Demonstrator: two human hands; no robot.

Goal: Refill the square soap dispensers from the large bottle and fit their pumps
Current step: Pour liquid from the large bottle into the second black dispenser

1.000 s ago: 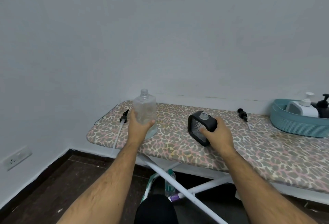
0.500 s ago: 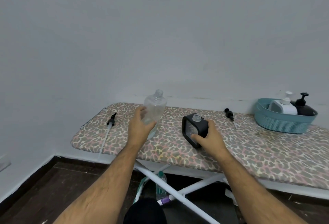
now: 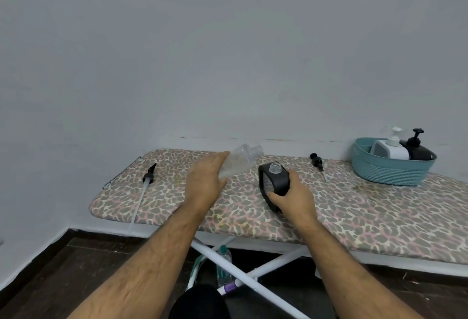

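My left hand (image 3: 205,182) grips the large clear bottle (image 3: 240,160), which is tilted with its open neck pointing right toward the dispenser. My right hand (image 3: 291,198) holds the black square soap dispenser (image 3: 273,182) on the ironing board; its open clear neck faces up. The bottle's mouth is a short way left of and above that neck. A black pump with a long clear tube (image 3: 148,179) lies on the board's left end. A smaller black pump (image 3: 317,160) lies behind the dispenser to the right.
The leopard-print ironing board (image 3: 354,217) stands against a white wall. A teal basket (image 3: 390,169) at its right end holds a white dispenser (image 3: 390,149) and a black one (image 3: 417,150), both with pumps. A small bottle (image 3: 224,265) stands on the floor between the board's legs.
My left hand has lifted the large bottle and tipped it from upright to nearly horizontal, moving its mouth toward the dispenser. My right hand has kept hold of the dispenser.
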